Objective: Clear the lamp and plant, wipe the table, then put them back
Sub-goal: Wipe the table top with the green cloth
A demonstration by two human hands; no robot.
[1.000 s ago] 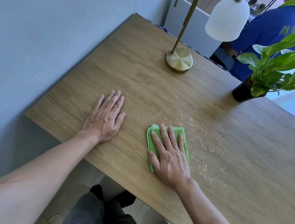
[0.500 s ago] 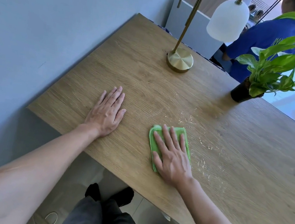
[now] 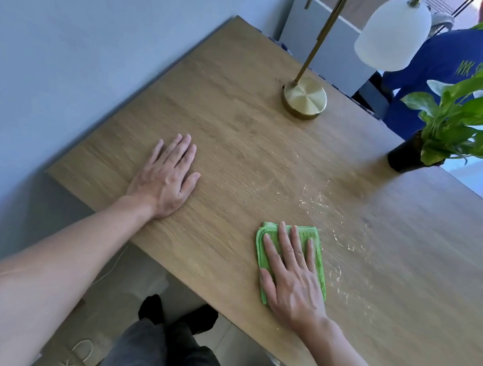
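Observation:
My right hand (image 3: 291, 272) lies flat with straight fingers on a folded green cloth (image 3: 265, 236) near the front edge of the wooden table (image 3: 241, 128). My left hand (image 3: 166, 178) rests palm down on the bare wood, well to the left of the cloth. A brass lamp stands at the table's far edge on its round base (image 3: 304, 97), its white shade (image 3: 392, 34) hanging to the right. The potted plant (image 3: 404, 155), green leaves in a dark pot, stands at the far right edge. Pale crumbs (image 3: 317, 199) are scattered just beyond and right of the cloth.
A blue-grey wall (image 3: 69, 40) runs along the table's left side. Behind the far edge a person in a blue shirt (image 3: 462, 58) sits with their back to me. A white cabinet (image 3: 328, 35) stands behind the lamp. My legs (image 3: 161, 352) are below the front edge.
Both hands stay flat in nearly the same places; the right hand and cloth have shifted slightly toward the front edge. The view has tilted a little.

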